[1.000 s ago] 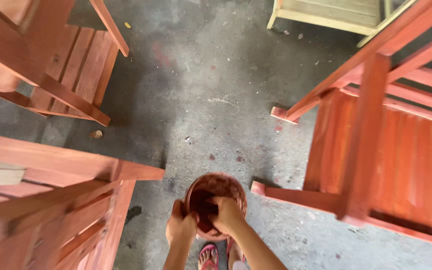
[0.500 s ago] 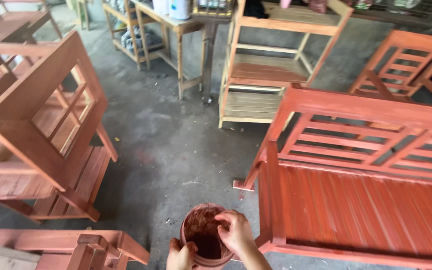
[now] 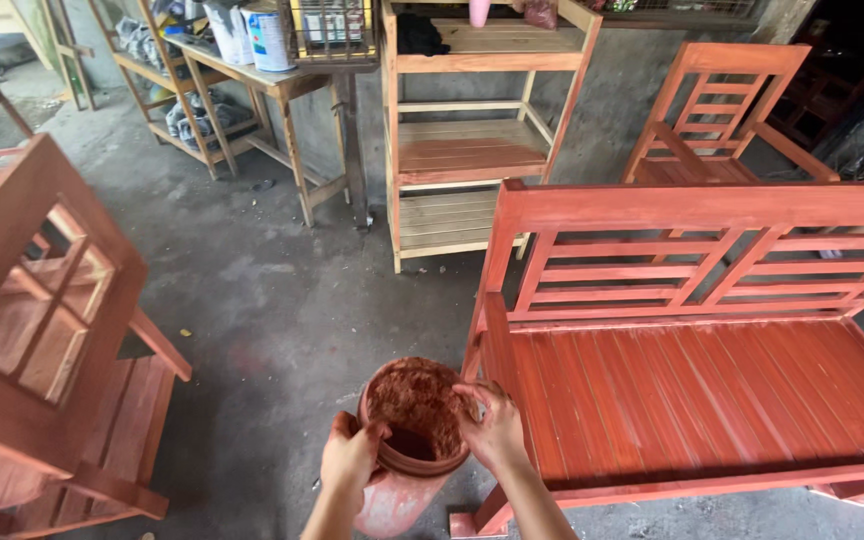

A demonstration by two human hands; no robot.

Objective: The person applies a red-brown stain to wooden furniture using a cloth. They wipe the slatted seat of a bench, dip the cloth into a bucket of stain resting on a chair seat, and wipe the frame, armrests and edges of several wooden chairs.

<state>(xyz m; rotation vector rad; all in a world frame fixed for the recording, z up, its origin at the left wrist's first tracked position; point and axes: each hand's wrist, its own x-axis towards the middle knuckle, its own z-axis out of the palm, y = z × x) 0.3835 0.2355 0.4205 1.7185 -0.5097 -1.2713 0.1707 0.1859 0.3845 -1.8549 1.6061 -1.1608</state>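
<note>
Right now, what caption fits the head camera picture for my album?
Both hands, left and right, grip a stain-smeared pot beside a red bench.

I am reaching both forearms forward and low in front of me. My left hand (image 3: 350, 457) is curling its fingers inward, thumb up. My right hand (image 3: 493, 430) is cupping, fingers bent and spread, wrist angled inward.

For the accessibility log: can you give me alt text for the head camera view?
Two bare hands, left hand and right hand, grip the rim of a red-stained bucket above a grey concrete floor. A red slatted wooden bench stands to the right, a red chair to the left, and an unpainted wooden shelf behind.
</note>
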